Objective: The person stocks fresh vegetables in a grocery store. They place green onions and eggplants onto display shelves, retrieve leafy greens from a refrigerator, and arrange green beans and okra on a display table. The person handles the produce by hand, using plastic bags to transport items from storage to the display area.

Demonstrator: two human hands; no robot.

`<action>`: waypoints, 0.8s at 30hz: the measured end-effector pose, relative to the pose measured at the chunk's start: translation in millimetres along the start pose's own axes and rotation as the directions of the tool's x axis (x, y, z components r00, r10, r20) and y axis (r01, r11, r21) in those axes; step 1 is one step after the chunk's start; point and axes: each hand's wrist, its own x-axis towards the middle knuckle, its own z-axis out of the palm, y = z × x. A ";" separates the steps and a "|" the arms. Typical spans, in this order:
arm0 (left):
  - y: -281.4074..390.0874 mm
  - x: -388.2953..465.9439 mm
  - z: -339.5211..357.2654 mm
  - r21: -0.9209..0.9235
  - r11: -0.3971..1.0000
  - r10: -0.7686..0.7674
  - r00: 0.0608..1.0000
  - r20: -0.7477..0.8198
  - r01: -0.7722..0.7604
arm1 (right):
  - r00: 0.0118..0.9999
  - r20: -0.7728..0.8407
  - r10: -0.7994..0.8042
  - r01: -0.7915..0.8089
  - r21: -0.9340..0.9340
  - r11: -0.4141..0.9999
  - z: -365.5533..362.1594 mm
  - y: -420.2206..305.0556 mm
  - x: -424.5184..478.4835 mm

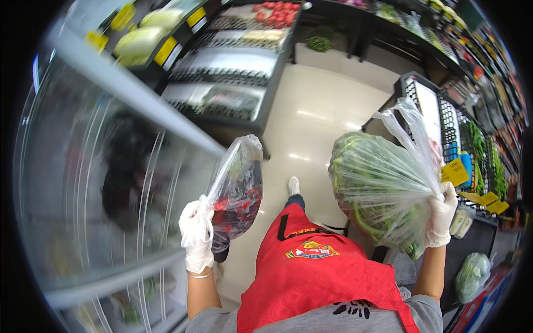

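Both my hands wear white gloves and each grips the gathered neck of a clear plastic bag. From my left hand (196,229) hangs a smaller bag (243,187) with dark contents behind red print; what exactly is inside I cannot tell. It is close to the edge of a glass cooler door (137,200). My right hand (442,216) is shut on the twisted neck of a larger bag (374,183), bulging with long green vegetables. That bag's loose top flares upward above my fist. My red apron (312,270) lies below, between the two arms.
Black display racks with tomatoes (277,14) and napa cabbages (139,41) stand ahead and left. Tiled floor (308,108) runs between them and a crate stand (429,108) on the right. A bagged green vegetable (472,277) rests on a black shelf at right.
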 end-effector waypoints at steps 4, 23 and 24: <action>10.3 109.6 112.1 0.012 0.995 0.099 0.985 0.145 -0.101 | 0.968 -0.248 0.049 -0.057 -0.026 0.998 -0.8 -27.1 68.0; 48.4 466.4 528.5 -0.199 0.978 0.159 0.820 0.550 -0.056 | 0.828 -0.476 0.297 -0.154 0.317 0.936 -23.5 -28.3 428.9; 47.7 481.0 546.4 -0.191 0.978 0.176 0.826 0.535 -0.085 | 0.821 -0.478 0.312 -0.161 0.330 0.930 -23.7 -23.0 450.1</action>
